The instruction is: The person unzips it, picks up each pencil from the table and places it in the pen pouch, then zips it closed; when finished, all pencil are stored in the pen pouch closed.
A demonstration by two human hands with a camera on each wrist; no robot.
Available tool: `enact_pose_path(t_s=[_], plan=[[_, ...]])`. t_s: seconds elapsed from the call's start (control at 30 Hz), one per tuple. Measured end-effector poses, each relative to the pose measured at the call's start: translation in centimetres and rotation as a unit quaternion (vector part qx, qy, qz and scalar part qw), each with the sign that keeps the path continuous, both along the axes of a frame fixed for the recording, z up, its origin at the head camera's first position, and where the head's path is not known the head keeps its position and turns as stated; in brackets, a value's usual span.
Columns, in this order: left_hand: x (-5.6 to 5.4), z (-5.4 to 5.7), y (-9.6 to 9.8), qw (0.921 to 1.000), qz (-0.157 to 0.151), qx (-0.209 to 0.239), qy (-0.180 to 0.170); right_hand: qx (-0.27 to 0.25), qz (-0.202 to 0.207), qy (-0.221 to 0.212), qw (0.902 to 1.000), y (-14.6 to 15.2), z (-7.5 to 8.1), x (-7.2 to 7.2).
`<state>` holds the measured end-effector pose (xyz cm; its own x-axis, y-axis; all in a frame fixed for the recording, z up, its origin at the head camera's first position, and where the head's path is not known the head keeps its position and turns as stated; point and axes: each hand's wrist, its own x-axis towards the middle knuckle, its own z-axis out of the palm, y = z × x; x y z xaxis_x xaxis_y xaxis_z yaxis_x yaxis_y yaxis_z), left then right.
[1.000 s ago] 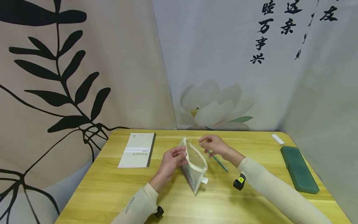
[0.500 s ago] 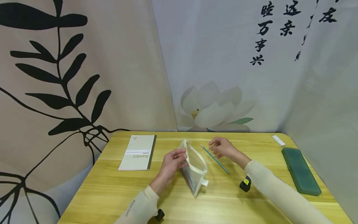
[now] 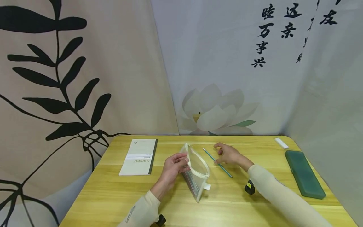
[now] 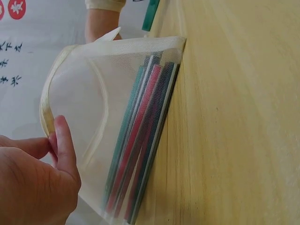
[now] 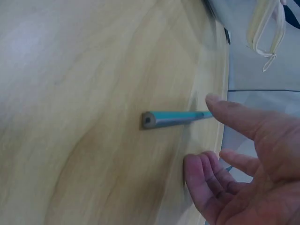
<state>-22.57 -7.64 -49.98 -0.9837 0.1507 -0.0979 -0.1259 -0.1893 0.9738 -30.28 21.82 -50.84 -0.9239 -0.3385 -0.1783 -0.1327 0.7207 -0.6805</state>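
My left hand [image 3: 175,166] pinches the rim of a see-through mesh pouch [image 3: 197,182], which stands on its lower edge with its mouth spread. In the left wrist view, several teal, red and dark pencils [image 4: 136,140] lie along the bottom of the pouch. To its right, a single blue pencil [image 3: 210,154] lies slantwise on the table. My right hand [image 3: 231,154] is over that pencil with thumb and fingers spread apart. From the right wrist, the thumb [image 5: 234,115] overlaps the pencil's far part, and the other fingers [image 5: 201,176] are low beside it.
A white notebook [image 3: 137,157] lies at the back left of the wooden table [image 3: 99,201]. Towards the right edge lie a green case [image 3: 304,175] and a small white block [image 3: 281,143]. Printed cloth hangs behind the table.
My right hand first drew away from the pencil to the right, leaving it on the table, then came down over it with fingers spread. The left hand keeps its hold on the pouch.
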Motion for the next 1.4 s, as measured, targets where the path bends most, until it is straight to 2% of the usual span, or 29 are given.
enact_pose_path(t_s=[0.2, 0.47, 0.93, 1.13, 1.4], plan=[[-0.1, 0.2, 0.1, 1.0, -0.003, 0.005, -0.002, 0.031, 0.012, 0.009, 0.9994, -0.1, 0.0, 0.2], [-0.2, 0.7, -0.1, 1.0, 0.002, 0.006, 0.004, 0.016, -0.002, -0.012, 0.9998, -0.5, 0.4, 0.0], [0.0, 0.4, 0.0, 0.9998, 0.006, 0.018, -0.006, 0.026, 0.028, -0.008, 0.9993, -0.3, 0.0, -0.2], [-0.1, 0.3, 0.0, 0.9997, 0.011, 0.018, -0.009, 0.005, 0.043, -0.008, 0.999, -0.2, -0.2, -0.2], [0.2, 0.3, 0.0, 0.9997, 0.009, 0.019, -0.015, -0.018, 0.042, -0.012, 0.9989, -0.1, -0.7, 0.0]])
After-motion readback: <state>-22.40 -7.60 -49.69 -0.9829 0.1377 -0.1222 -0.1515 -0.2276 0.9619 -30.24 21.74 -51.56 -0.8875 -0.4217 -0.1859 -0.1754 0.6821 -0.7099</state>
